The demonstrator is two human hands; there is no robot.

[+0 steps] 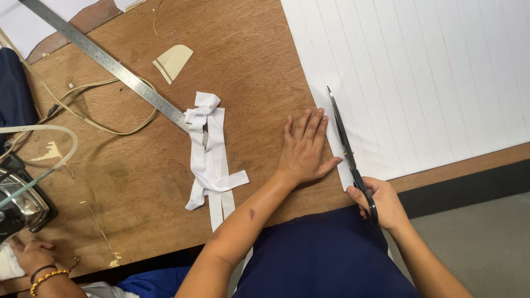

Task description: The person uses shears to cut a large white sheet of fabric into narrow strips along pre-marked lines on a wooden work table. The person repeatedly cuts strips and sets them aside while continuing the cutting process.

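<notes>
My left hand (305, 149) lies flat, fingers spread, on the wooden table (248, 66) at the left edge of a large white sheet (430, 83) marked with thin parallel lines. My right hand (381, 203) grips the handles of black scissors (345, 144). The blades point away from me and lie along the sheet's left edge, just right of my left fingers. A narrow strip of the sheet sits between the blades and my left hand.
White cut strips (210, 160) lie in a loose pile left of my left hand. A long metal ruler (110, 63) runs diagonally at upper left, near a tan cord (99, 124) and a small beige cut piece (174, 62). An iron (19, 201) and another person's hand (30, 256) are at lower left.
</notes>
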